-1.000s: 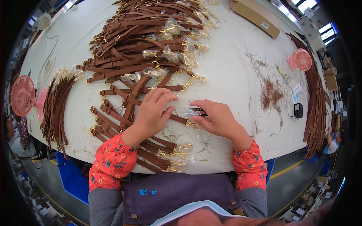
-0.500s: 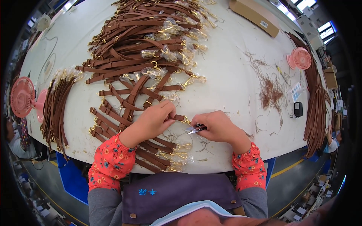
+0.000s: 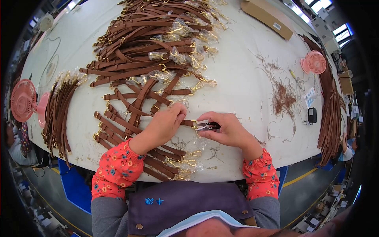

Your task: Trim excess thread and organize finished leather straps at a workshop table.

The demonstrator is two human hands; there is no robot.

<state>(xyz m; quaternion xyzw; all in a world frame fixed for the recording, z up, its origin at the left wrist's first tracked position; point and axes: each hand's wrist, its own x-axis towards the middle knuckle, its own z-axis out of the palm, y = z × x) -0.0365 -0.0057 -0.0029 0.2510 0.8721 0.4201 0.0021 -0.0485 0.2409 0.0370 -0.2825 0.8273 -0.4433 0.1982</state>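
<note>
Between the closed fingers of my left hand (image 3: 165, 125) runs a brown strap (image 3: 187, 123), its short end and gold clasp sticking out to the right. My right hand (image 3: 229, 129) is closed around small black-handled thread snips (image 3: 212, 126), the blades pointing left at the strap's end, beside the clasp. Whether the blades touch the strap I cannot tell. Below my left wrist lies a row of similar brown straps (image 3: 160, 165) with gold snap hooks (image 3: 188, 162), some wrapped in clear plastic. Other straps (image 3: 138, 100) cross each other just beyond my left hand.
A large pile of brown straps (image 3: 150, 39) covers the far middle of the white table (image 3: 237, 79). More straps (image 3: 63, 110) lie left, beside a pink fan (image 3: 23, 100). At the right are thread scraps (image 3: 283, 98), another pink fan (image 3: 315, 62), a black adapter (image 3: 312, 115) and long strips (image 3: 329, 118).
The snips in my right hand have turned from slanting down-left to nearly level, and the fingers around them have spread wider. My left hand has shifted slightly right with the strap.
</note>
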